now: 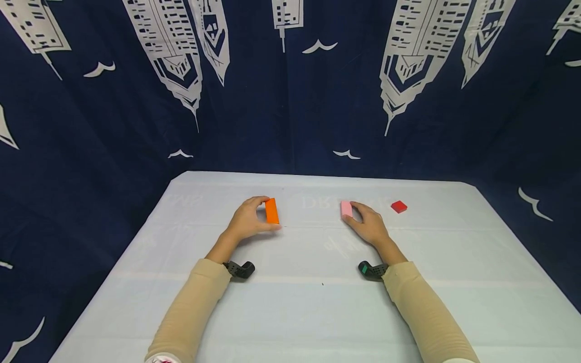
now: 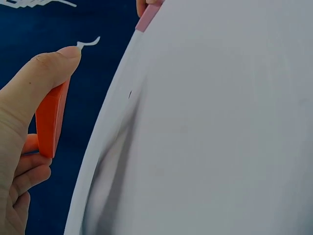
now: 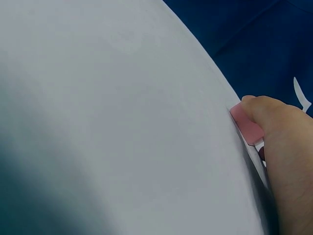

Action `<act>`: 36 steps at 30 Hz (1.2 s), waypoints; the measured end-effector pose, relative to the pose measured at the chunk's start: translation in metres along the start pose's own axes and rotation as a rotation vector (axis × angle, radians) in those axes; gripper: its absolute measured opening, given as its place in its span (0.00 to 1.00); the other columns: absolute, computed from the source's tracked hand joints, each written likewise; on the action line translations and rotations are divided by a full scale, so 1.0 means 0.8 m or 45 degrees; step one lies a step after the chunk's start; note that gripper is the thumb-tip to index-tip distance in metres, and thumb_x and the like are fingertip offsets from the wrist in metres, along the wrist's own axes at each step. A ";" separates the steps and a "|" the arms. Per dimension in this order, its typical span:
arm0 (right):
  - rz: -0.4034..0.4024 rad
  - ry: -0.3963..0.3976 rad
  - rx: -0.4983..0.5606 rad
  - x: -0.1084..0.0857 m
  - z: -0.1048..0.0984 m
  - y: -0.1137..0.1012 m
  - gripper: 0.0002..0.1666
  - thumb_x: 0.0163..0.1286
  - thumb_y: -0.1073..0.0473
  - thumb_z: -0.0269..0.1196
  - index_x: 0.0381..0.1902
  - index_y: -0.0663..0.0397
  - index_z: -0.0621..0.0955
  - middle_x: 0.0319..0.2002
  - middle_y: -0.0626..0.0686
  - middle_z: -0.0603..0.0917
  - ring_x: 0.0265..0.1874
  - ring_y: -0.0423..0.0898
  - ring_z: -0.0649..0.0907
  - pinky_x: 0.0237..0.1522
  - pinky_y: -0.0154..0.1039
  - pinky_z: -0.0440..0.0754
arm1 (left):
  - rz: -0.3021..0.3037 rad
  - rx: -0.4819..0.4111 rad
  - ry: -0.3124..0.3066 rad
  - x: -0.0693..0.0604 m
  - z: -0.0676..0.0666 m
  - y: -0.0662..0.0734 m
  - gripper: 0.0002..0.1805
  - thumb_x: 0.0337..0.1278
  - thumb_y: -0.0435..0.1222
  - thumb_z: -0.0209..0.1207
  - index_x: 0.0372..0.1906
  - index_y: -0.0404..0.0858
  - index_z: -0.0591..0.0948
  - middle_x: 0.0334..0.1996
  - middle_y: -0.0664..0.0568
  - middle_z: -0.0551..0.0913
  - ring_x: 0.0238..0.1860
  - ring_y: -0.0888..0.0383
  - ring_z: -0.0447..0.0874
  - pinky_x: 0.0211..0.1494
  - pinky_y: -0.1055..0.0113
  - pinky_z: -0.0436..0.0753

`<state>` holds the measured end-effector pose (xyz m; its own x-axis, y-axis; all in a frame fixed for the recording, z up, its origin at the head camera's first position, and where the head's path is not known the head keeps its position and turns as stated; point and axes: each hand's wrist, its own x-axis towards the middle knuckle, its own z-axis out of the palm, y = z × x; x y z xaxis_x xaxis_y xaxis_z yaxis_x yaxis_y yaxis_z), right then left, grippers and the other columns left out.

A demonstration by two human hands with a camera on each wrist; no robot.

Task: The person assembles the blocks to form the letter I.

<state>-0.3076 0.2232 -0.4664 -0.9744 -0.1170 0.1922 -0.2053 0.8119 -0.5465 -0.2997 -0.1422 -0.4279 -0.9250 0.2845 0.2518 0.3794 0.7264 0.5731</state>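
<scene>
An orange block [image 1: 272, 210] is pinched between the thumb and fingers of the left hand [image 1: 247, 220]; in the left wrist view the orange block [image 2: 50, 117] sits between the thumb above and the fingertips below, by the left hand [image 2: 24, 117]. The right hand [image 1: 369, 225] grips a pink block [image 1: 346, 208] by its ends, thumb at the near side. In the right wrist view the thumb of the right hand [image 3: 288, 147] covers part of the pink block [image 3: 247, 125]. Just right of the right hand lies a red block [image 1: 399, 206].
A white-covered table [image 1: 299, 307] spans the view below a dark blue curtain [image 1: 290, 111] with white building prints. Black straps with small devices are on both wrists. The pink block [image 2: 148, 17] also shows at the top of the left wrist view.
</scene>
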 end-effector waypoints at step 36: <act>-0.024 0.018 0.022 0.000 0.002 0.003 0.40 0.70 0.41 0.58 0.70 0.62 0.67 0.68 0.64 0.69 0.68 0.62 0.65 0.69 0.58 0.58 | 0.151 0.052 -0.116 0.014 0.055 0.050 0.51 0.30 0.62 0.74 0.63 0.41 0.74 0.62 0.49 0.75 0.64 0.51 0.69 0.68 0.55 0.68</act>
<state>-0.3083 0.2238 -0.4692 -0.9689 -0.1237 0.2141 -0.2251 0.7997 -0.5566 -0.2960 -0.0822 -0.4362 -0.8724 0.4243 0.2428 0.4868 0.7085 0.5109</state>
